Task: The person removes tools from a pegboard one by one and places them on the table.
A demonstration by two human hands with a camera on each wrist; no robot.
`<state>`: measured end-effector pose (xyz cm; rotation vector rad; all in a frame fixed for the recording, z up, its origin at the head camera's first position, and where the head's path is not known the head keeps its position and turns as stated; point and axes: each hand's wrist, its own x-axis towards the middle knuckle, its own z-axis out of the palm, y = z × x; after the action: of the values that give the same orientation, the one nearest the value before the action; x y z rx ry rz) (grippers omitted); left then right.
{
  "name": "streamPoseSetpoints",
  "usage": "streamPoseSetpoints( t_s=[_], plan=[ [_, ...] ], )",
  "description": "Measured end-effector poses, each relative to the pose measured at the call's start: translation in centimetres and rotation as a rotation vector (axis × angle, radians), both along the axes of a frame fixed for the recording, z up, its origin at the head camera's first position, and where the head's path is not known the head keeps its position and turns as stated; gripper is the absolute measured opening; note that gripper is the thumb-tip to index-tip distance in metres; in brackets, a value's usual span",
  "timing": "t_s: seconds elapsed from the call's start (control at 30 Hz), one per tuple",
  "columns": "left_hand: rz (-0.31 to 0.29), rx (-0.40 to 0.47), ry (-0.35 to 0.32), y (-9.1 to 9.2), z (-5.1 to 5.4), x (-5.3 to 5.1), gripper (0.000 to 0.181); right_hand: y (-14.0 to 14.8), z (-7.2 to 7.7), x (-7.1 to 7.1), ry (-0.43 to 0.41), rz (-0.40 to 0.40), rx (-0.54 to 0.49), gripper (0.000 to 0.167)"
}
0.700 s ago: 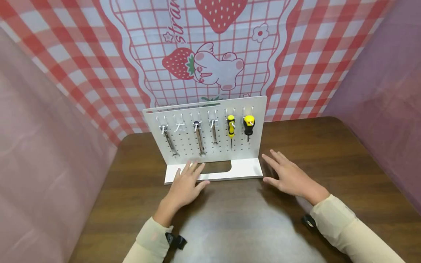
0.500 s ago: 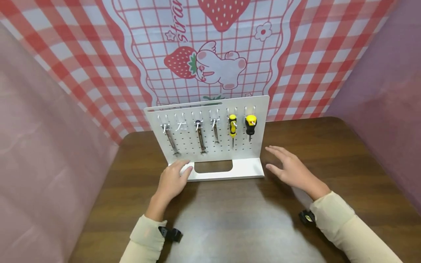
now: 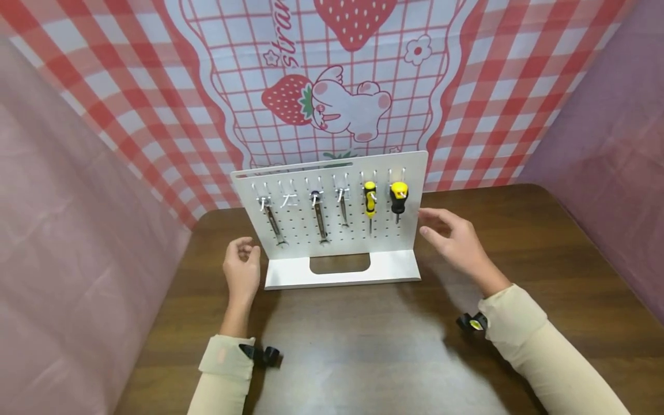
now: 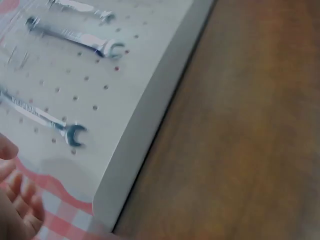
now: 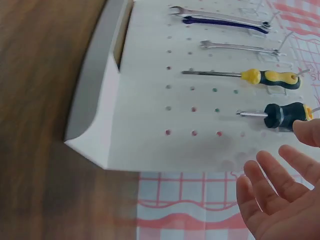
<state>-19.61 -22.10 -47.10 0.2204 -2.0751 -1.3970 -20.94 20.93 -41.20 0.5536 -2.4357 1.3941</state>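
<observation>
A white pegboard stand [image 3: 293, 274] stands upright on the table. Several tools hang from its hooks: a long wrench [image 3: 274, 223] at the left, another wrench [image 3: 320, 220] near the middle, a small wrench [image 3: 344, 208], a slim yellow-and-black screwdriver [image 3: 370, 200] and a stubby screwdriver [image 3: 399, 199]. Just off the board's left edge is my left hand [image 3: 242, 271], its fingers loosely bent around nothing. My right hand [image 3: 459, 242] is at the right edge, fingers reaching forward and nothing held; whether a fingertip touches the board I cannot tell.
One hook [image 3: 287, 199] second from the left bears no tool. Behind the stand hangs a red-and-white checked cloth [image 3: 482, 98] with strawberry prints. Pinkish drapes [image 3: 67, 230] flank the brown wooden table [image 3: 353, 346]. Each wrist wears a small black camera mount [image 3: 264, 354].
My left hand has gone from the front of the base to beyond the board's left edge, its fingers bending more. My right hand has moved slightly farther forward along the right side.
</observation>
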Motion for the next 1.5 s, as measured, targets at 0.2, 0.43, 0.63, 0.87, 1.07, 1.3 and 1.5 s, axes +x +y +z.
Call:
streamPoseSetpoints(
  t_s=[0.2, 0.43, 0.63, 0.87, 1.07, 1.3, 1.5],
  plan=[
    [-0.117, 0.238, -0.224, -1.3, -1.0, -1.6, 0.035, -1.2, 0.6, -0.9, -0.024, 0.034, -0.088, 0.038],
    [-0.249, 0.251, -0.288, -1.9, -3.0, -2.1, 0.031, -2.3, 1.1, -1.8, -0.050, 0.062, -0.160, 0.036],
    [-0.287, 0.251, -0.193, -1.6, -3.8, -2.7, 0.036, -2.8, 1.4, -2.3, -0.092, 0.034, -0.191, 0.037],
    [-0.360, 0.257, -0.126, -1.6, -4.2, -3.0, 0.048, -3.2, 1.3, -2.5, -0.176, 0.017, -0.236, 0.041],
    [-0.378, 0.235, -0.118, -0.7, -2.3, -1.7, 0.035, -3.5, 1.1, -2.4, -0.212, 0.010, -0.281, 0.043],
    [-0.316, 0.183, -0.163, -0.2, -1.5, -1.3, 0.025, -3.8, 0.9, -2.8, -0.211, 0.032, -0.318, 0.042],
    [-0.280, 0.191, -0.181, -1.3, -3.9, -2.9, 0.023, -3.8, 1.1, -2.9, -0.212, 0.036, -0.297, 0.040]
  ],
)
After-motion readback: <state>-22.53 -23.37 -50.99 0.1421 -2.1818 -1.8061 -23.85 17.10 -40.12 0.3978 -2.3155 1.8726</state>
